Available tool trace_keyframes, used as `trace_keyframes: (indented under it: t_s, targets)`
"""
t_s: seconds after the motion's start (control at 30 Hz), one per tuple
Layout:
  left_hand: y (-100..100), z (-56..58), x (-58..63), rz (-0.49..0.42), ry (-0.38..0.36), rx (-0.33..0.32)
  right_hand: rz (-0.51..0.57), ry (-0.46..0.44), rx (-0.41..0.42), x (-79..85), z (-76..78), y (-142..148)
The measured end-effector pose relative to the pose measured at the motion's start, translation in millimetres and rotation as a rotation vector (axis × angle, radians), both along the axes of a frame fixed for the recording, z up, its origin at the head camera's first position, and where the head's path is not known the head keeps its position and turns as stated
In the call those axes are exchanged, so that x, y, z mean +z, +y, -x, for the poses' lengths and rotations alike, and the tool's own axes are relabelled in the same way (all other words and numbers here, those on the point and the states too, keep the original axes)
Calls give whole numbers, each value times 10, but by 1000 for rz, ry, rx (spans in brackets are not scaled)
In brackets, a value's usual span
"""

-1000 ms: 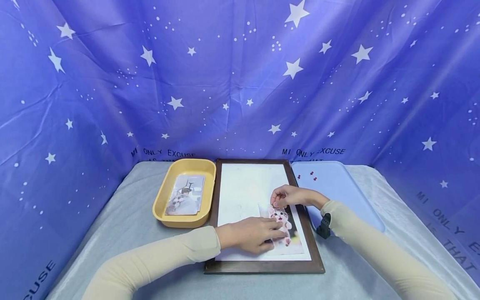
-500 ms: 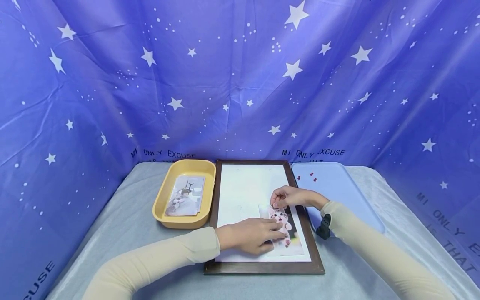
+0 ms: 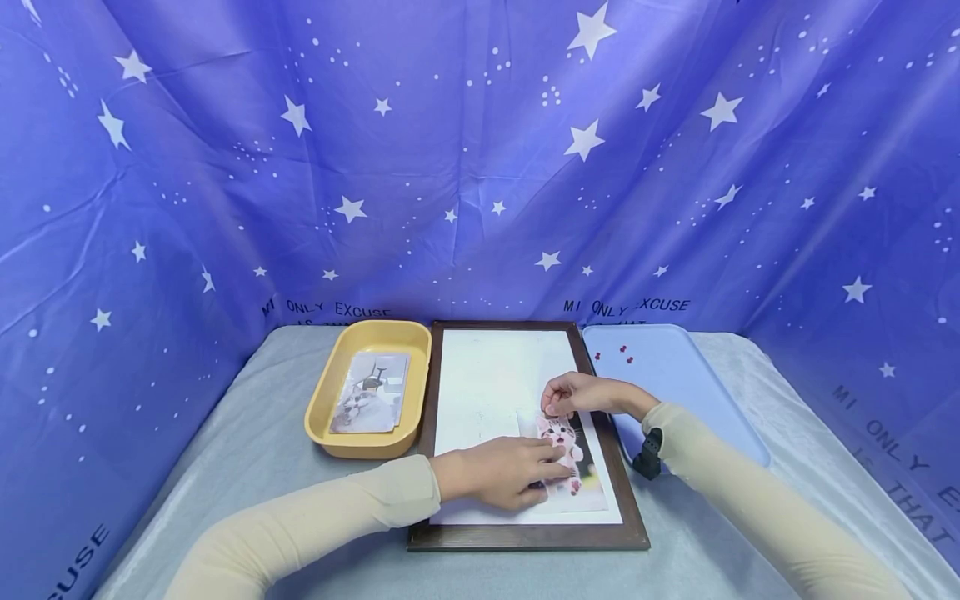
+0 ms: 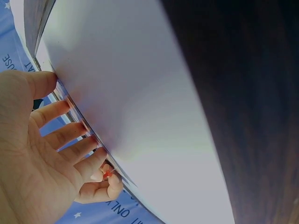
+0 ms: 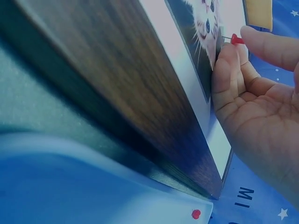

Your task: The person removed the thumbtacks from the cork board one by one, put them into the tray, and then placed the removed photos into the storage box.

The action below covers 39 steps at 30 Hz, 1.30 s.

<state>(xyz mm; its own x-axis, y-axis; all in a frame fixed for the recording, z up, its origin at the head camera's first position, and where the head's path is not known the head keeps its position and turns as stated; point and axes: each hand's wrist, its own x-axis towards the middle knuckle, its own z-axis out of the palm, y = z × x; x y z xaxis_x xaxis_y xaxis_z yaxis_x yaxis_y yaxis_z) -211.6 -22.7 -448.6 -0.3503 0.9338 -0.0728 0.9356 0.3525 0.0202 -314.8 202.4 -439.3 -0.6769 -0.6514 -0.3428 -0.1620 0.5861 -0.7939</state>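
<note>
A kitten photo (image 3: 592, 493) lies on the white board (image 3: 495, 375) inside a dark brown wooden frame (image 3: 528, 537), near the board's lower right. My left hand (image 3: 510, 473) rests on the photo, fingers extended across its left and middle part. At the photo's top edge, my right hand (image 3: 581, 393) pinches a red push pin (image 5: 237, 40) between thumb and fingers. In the right wrist view the pin's needle points at the photo's edge; whether it touches cannot be told. The head view hides the pin behind the fingers.
Left of the frame stands a yellow tray (image 3: 360, 450) with a few stacked photos (image 3: 367, 396). A blue tray (image 3: 682, 367) lies to the right, with several red push pins (image 3: 630, 360) near its far left corner. A starry blue curtain (image 3: 450, 167) hangs behind and at the sides.
</note>
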Motion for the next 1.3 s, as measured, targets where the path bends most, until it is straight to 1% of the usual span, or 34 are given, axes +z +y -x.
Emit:
trace_keyframes:
  t_s: [0.37,0.6,0.83,0.97,1.2,1.3]
  targets:
    - [1,-9,-14,7,21,-10,6,3,-16,5,-20,9]
    - [-1,-7,-14,1,34,-15,38,38,-32,-24,-8,27]
    - [-7,-6,-11,-9,31,-14,82,63,-40,-51,-9,37]
    - [-9,-9,-8,-9,34,-15,84,83,-40,-44,-21,41]
    - [-9,-12,8,-8,9,-7,88,103,-35,-28,-25,57]
    - [-7,-13,11,-5,15,-11,86,108,-34,-20,-29,61]
